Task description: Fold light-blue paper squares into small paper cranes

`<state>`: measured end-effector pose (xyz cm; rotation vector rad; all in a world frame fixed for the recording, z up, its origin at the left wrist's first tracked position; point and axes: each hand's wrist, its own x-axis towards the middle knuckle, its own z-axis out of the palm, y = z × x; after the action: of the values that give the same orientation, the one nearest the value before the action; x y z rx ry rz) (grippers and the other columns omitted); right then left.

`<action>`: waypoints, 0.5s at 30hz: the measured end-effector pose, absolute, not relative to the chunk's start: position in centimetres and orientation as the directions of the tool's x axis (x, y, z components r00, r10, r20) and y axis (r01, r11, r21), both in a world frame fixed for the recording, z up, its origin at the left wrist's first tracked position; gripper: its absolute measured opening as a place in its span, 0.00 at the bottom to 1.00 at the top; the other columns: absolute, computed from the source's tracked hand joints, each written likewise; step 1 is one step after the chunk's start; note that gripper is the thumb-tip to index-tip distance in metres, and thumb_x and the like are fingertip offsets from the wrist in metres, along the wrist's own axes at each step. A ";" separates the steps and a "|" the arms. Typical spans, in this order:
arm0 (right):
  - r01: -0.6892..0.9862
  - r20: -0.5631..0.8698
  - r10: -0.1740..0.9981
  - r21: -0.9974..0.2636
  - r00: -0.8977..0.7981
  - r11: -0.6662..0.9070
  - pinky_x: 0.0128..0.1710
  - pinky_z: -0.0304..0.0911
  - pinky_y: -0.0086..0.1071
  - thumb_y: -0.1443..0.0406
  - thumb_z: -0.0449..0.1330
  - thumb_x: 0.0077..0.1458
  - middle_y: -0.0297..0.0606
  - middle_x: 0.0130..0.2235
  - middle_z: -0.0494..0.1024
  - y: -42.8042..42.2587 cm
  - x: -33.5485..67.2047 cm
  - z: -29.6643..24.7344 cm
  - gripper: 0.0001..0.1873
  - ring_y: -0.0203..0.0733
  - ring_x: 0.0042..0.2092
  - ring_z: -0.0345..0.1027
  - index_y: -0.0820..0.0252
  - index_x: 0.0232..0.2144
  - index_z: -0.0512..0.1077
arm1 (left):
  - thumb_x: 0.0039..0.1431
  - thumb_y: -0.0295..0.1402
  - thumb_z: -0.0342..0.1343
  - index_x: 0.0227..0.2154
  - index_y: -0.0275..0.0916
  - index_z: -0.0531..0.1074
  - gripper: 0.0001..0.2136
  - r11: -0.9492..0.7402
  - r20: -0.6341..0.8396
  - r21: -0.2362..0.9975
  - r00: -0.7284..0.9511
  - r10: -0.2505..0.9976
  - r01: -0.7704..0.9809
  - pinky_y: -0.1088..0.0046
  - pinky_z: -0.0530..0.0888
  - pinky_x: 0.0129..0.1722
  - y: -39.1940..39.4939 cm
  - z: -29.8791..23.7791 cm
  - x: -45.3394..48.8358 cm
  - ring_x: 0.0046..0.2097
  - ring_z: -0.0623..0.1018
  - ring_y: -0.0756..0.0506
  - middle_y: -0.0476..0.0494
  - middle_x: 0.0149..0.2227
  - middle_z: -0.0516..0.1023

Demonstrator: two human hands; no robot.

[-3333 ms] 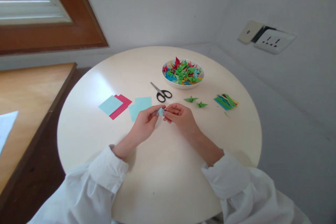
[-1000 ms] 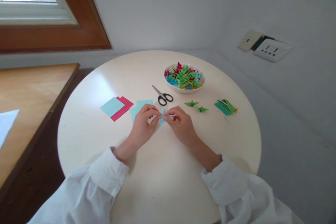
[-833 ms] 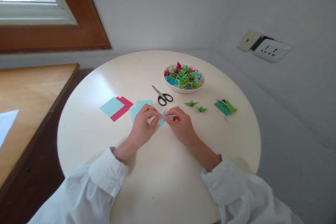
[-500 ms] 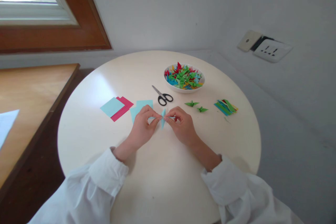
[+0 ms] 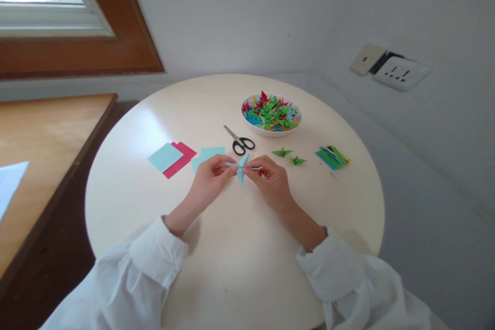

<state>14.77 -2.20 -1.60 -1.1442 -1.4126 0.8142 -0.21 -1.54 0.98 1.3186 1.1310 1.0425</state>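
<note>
Pinching a pale-blue origami figure (image 5: 241, 177), seemingly a crane, between left hand (image 5: 212, 177) and right hand (image 5: 273, 181). Holding it over a white table (image 5: 243, 252), near black-handled scissors (image 5: 238, 140).

folded paper (image 5: 241, 175); pale blue; slim points spread crosswise; pinched between both hands (image 5: 211, 176) (image 5: 274, 180)

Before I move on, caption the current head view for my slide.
Left hand and right hand hold a folded light-blue paper piece, with scissors and a bowl of colorful paper cranes beyond.

A wall socket (image 5: 402, 73) sits well apart from the brown window frame (image 5: 129, 44) and wooden desk (image 5: 50, 139).
</note>
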 end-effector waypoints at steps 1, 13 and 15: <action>0.205 0.322 0.945 -0.930 0.052 0.305 0.28 0.57 0.30 0.65 0.62 0.46 0.34 0.28 0.74 -2.2 14.8 -1.6 0.02 0.36 0.31 0.64 0.57 0.24 0.73 | 0.45 0.39 0.61 0.29 0.35 0.72 0.12 0.045 -0.051 0.998 0.191 0.980 0.037 0.72 0.70 0.31 -1.6 1.1 -0.1 0.29 0.74 0.49 0.48 0.25 0.75; 0.211 0.236 0.971 -0.952 0.037 0.224 0.27 0.59 0.30 0.62 0.61 0.45 0.35 0.30 0.74 -2.3 14.6 -1.5 0.06 0.36 0.30 0.66 0.58 0.27 0.72 | 0.44 0.37 0.62 0.30 0.35 0.72 0.12 0.044 -0.048 0.999 0.197 0.979 0.027 0.72 0.71 0.31 -1.7 1.1 0.0 0.31 0.76 0.47 0.45 0.31 0.75; 0.172 0.195 0.980 -0.967 0.038 0.185 0.27 0.61 0.30 0.61 0.61 0.45 0.36 0.31 0.74 -2.2 14.5 -1.6 0.07 0.37 0.30 0.67 0.59 0.28 0.71 | 0.44 0.37 0.62 0.30 0.35 0.71 0.12 0.041 -0.043 0.999 0.214 0.976 0.015 0.71 0.72 0.33 -1.7 1.1 0.0 0.32 0.76 0.47 0.46 0.30 0.76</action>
<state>14.53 -2.23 -1.55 -1.2099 -1.3742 0.9419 -0.01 -1.69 1.13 1.2806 1.0767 1.0139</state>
